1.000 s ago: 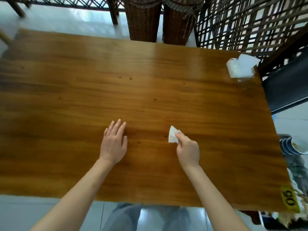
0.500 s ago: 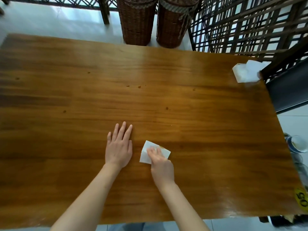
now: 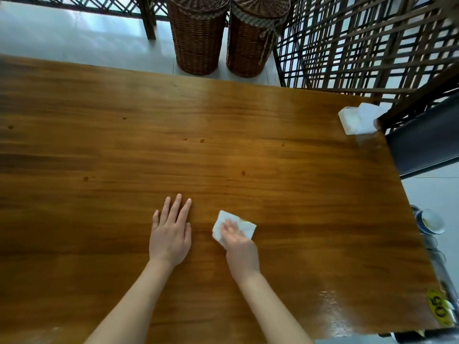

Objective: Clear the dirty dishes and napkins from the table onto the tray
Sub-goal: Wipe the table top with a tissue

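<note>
The right hand (image 3: pixel 239 247) lies with straight fingers pressed flat on a white napkin (image 3: pixel 244 225), its grip spread rather than curled. The left hand (image 3: pixel 171 232) rests palm-down and open on the bare wooden bench (image 3: pixel 248 150), just beside it. The napkin sits flat near the bench's middle front, its long axis running left to right, slightly tilted.

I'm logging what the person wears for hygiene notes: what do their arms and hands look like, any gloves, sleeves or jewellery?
Both forearms are bare as far as the view shows, with no sleeve in sight. The left hand and the right hand wear no gloves. No rings, watch or bracelet show on the fingers or wrists. The nails look short and unpainted, though the right hand is somewhat blurred.
</note>
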### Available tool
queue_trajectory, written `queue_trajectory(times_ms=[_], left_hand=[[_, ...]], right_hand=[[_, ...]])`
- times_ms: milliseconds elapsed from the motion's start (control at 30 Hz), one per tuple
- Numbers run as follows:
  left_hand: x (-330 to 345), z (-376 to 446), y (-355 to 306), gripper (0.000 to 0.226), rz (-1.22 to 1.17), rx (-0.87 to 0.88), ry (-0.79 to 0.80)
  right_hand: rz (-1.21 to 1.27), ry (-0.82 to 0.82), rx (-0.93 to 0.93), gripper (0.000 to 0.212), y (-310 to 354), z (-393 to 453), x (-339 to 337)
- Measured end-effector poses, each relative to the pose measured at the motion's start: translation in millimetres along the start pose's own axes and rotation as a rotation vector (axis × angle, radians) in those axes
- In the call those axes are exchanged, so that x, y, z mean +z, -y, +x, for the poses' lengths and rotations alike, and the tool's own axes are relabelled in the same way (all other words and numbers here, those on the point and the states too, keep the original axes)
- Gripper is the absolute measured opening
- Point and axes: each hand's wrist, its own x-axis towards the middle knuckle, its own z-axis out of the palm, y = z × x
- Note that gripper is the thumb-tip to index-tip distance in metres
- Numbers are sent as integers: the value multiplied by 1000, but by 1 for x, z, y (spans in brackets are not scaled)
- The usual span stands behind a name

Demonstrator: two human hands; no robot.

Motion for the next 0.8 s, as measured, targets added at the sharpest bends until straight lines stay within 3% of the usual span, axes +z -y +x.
queue_trajectory(times_ms=[167, 367, 567, 633, 700, 800], left_hand=[[2, -1, -1, 54, 9, 0, -18], [3, -1, 0, 54, -1, -5, -3], [3, -1, 0, 54, 3, -9, 2], [3, -1, 0, 54, 0, -7, 8], [4, -1, 1, 54, -5, -7, 9], [4, -1, 1, 54, -12, -12, 4]], right_hand=[[-60, 101, -235, 60, -21, -43, -6], [-159, 16, -238, 40, -20, -30, -18], [-163, 34, -208, 38, -18, -24, -23], [-121, 34, -107, 28, -32, -15, -29], [-56, -13, 139, 10, -49, 1, -36], [68, -151, 416, 16, -57, 27, -33]])
